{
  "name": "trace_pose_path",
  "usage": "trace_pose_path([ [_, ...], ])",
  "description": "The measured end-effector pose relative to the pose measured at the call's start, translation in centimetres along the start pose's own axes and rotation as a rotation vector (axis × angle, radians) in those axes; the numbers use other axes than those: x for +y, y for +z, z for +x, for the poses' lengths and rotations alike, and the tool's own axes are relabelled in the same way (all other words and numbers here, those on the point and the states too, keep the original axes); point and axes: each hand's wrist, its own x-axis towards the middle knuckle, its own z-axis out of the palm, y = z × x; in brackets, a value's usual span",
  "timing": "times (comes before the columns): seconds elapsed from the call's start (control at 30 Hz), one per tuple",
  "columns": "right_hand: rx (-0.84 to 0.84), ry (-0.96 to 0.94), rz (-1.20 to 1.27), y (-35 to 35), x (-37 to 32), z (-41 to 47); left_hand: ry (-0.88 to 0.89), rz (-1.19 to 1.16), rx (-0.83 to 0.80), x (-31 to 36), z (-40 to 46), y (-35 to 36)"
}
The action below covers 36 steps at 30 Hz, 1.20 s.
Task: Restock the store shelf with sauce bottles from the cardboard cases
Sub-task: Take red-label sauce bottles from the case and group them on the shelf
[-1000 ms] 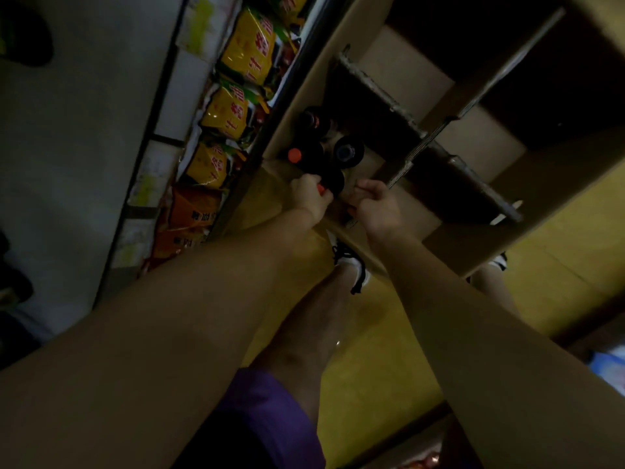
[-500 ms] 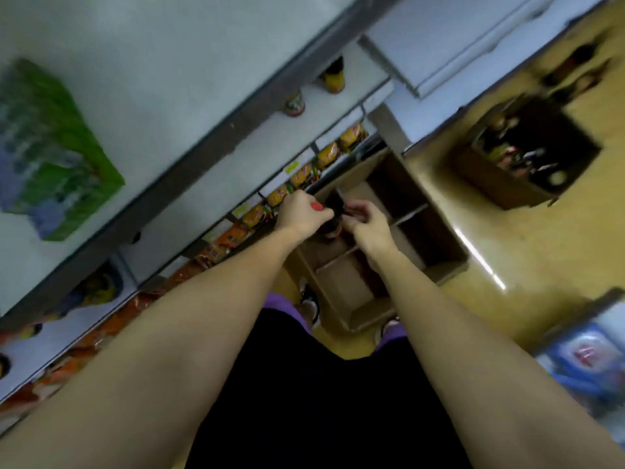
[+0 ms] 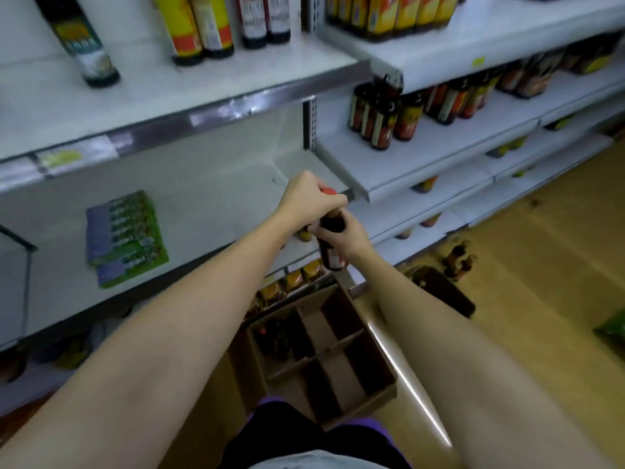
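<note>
Transfer is the step in hand: I have one bottle point(image 3: 330, 243) lifted clear of the case point(image 3: 378, 390) and raised in front of the shelf point(image 3: 216, 211), near its right end and level with its front edge. The bottle is upright or nearly so; blur prevents a finer reading.

Grip, left hand point(image 3: 309, 199): fingers curled down over the red cap point(image 3: 328, 191), holding the bottle from the top. Closed round the cap as far as I can see.

Grip, right hand point(image 3: 348, 236): fingers wrapped round the dark neck and shoulder below the cap, label end hanging beneath the palm. Both hands are on the one bottle, touching each other.

The case sits on the floor below, against the shelving; most of its divider cells show bare, with a few dark bottle tops in the cells at the shelf side. A green-and-blue pack point(image 3: 126, 236) lies flat toward the left of the same shelf.

Judgement: the next move calls for carrying the bottle forward over the shelf edge, setting its base down flat on bare board toward the right rear corner, then releasing top hand first. Risk is a tip at the lip.
</note>
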Motion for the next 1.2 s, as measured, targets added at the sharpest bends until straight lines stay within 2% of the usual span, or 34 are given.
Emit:
trace_pose_path([
  [0.1,0.101,-0.086,-0.005,-1.5,-2.9,-1.8,0.076,-0.106,-0.057,2.8,-0.6,-1.4],
  [0.2,0.197,-0.012,0.099,-3.1,-4.1,-4.1,0.094,-0.201,-0.259,3.7,-1.6,-1.9],
  [0.23,0.238,0.023,0.160,-3.6,-4.1,-4.7,0.089,-0.235,-0.271,3.8,-1.8,-1.8],
  [0.33,0.375,0.127,0.292,-5.4,-4.6,-6.5,-0.002,-0.235,-0.155,2.7,-2.4,-0.7],
  [0.4,0.414,0.145,0.333,-6.9,-5.5,-7.5,-0.081,-0.177,-0.134,2.1,-3.1,0.8],
  [0.5,0.422,0.137,0.404,-9.6,-7.3,-8.1,-0.157,-0.142,-0.212,2.5,-3.3,3.2],
  [0.63,0.439,0.128,0.613,-14.0,-8.7,-7.0,-0.198,-0.298,-0.357,6.8,-2.7,6.5],
  [0.77,0.371,0.090,0.748,-19.0,-9.2,-4.6,-0.313,-0.671,-0.466,10.7,-0.7,9.8],
  [0.87,0.283,0.077,0.783,-23.3,-8.2,-2.1,-0.301,-0.649,-0.400,13.3,2.5,12.5],
  [1.07,0.111,0.143,0.829,-33.5,-4.4,4.0,-0.319,-0.703,-0.401,19.9,8.3,19.2],
  [1.2,-0.001,0.120,0.863,-40.5,-2.1,7.5,-0.383,-0.780,-0.411,24.6,12.3,23.9],
])
